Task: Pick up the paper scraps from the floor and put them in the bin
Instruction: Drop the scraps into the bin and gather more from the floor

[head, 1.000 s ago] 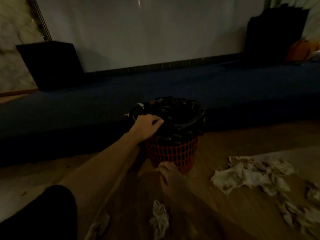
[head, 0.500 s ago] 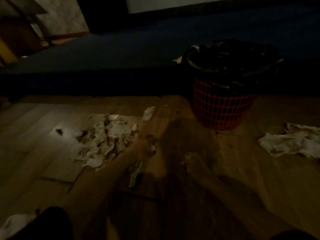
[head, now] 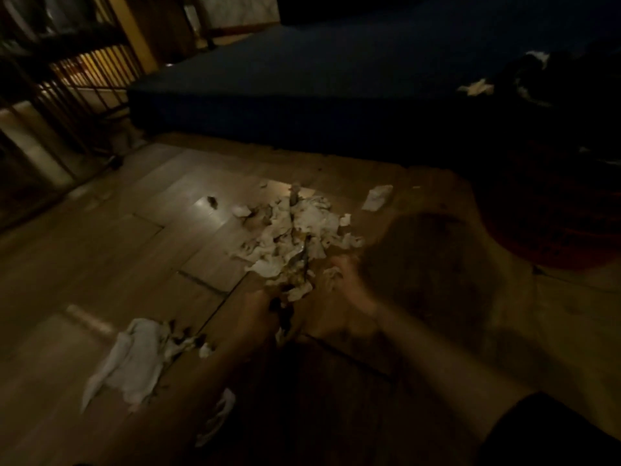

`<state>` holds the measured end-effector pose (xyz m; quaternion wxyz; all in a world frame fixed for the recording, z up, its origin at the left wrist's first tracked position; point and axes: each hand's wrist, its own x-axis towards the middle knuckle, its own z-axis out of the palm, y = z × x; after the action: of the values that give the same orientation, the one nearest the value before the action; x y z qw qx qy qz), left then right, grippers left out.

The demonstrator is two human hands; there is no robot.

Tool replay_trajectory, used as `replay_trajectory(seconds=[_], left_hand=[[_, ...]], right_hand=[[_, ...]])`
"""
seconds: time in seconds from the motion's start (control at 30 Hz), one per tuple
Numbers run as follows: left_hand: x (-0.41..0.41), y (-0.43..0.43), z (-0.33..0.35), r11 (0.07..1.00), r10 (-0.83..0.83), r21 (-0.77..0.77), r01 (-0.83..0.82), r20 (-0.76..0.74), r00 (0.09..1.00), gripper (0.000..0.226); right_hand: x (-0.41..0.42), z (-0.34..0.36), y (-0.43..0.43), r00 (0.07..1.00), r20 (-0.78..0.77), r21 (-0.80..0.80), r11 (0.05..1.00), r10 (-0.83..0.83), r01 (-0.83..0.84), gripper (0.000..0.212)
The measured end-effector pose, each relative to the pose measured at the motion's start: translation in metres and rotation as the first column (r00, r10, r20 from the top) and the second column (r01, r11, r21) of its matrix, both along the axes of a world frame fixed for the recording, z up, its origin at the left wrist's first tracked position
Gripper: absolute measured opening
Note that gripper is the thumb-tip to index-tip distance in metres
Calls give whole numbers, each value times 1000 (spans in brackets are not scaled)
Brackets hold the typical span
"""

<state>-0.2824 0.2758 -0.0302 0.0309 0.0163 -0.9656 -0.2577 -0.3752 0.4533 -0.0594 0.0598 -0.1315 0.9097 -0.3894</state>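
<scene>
paper scrap pile on wood floor, right in front of both hands, near edge at fingertips. pile's long way runs from hands outward. left hand and right hand close together; too blurry, cannot tell grip. crumpled paper left of left arm, slanting. red bin off to right of right hand.

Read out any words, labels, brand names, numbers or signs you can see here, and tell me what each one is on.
None: no word, number, label or sign can be read in this view.
The paper scraps are crumpled, dim and blurred; any print on them cannot be made out.
The bin sits in shadow, and no label shows on it.
</scene>
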Motion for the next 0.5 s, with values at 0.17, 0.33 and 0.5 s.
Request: replay_trajectory(seconds=[0.17,0.33,0.5], left_hand=[[18,-45,11,988,153,-19,-152,33,988,15],[38,-80,18,964,234,-154,-217,98,967,20],[65,-85,14,968,167,-223,-117,223,960,21]], right_hand=[[-29,2,-55,991,-86,101,990,107,-98,44],[-20,-34,-96,928,-53,295,893,369,-338,42],[17,-58,-85,870,-348,277,925,349,-260,33]])
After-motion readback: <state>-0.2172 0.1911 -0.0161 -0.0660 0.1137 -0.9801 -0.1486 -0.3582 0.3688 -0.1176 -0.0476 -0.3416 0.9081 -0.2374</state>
